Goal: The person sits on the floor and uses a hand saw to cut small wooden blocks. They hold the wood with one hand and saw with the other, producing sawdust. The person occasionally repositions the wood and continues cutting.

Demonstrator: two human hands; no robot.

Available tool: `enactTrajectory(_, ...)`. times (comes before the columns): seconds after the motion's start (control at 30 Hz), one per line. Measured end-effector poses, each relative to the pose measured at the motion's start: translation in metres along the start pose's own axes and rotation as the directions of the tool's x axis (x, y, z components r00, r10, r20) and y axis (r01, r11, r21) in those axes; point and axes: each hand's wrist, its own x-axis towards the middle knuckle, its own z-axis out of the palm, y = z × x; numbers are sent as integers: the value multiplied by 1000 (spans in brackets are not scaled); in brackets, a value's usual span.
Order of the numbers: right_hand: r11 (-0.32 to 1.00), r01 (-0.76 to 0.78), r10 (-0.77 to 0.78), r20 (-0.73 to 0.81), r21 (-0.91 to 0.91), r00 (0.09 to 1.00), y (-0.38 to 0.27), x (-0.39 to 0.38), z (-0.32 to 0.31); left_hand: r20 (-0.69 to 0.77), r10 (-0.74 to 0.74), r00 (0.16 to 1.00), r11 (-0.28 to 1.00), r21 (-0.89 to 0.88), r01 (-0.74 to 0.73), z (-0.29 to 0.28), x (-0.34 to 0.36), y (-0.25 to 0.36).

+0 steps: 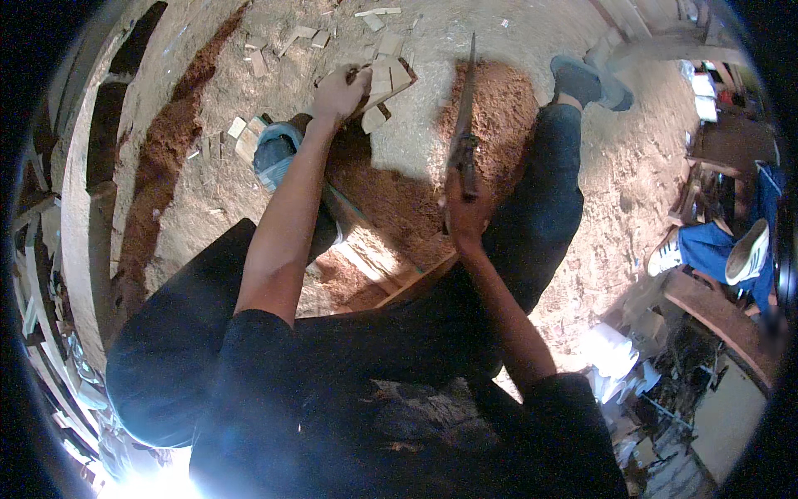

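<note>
My right hand (467, 209) is closed round the handle of a long-bladed hand tool (467, 104). Its dark, narrow blade points away from me and tapers to a tip; whether it is a saw or a knife I cannot tell. Ahead and to the left, my left hand (339, 93) has its fingers curled at the edge of a light wooden block (389, 81). A smaller wood piece (376, 118) lies just below that block. Part of the left hand's grip is hidden by its own fingers.
Reddish sawdust (507, 96) is heaped beneath the blade. Wood offcuts (301, 37) lie scattered at the far left. My shod feet (276, 154) frame the work area. At the right, another person's shoes (748, 252) show near a wooden beam (721, 320); wooden framing (79, 208) stands left.
</note>
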Motion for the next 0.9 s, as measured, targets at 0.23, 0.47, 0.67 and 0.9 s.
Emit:
enactTrajectory(0.23,977,146,-133,-94,153,987,-28,-21,1,-32,366,930,928,81,-363,2,-14,-20)
enactTrajectory(0.47,936,124,-180,146,328,973,-44,-28,24,-28,365,931,925,124,-359,12,-12,-28)
enactTrajectory(0.67,938,145,-202,157,314,967,-16,-20,38,-67,386,920,889,294,-351,20,-14,-27)
enactTrajectory(0.9,924,357,-361,5,139,933,-9,-12,53,-3,278,961,911,317,-263,15,-19,-14)
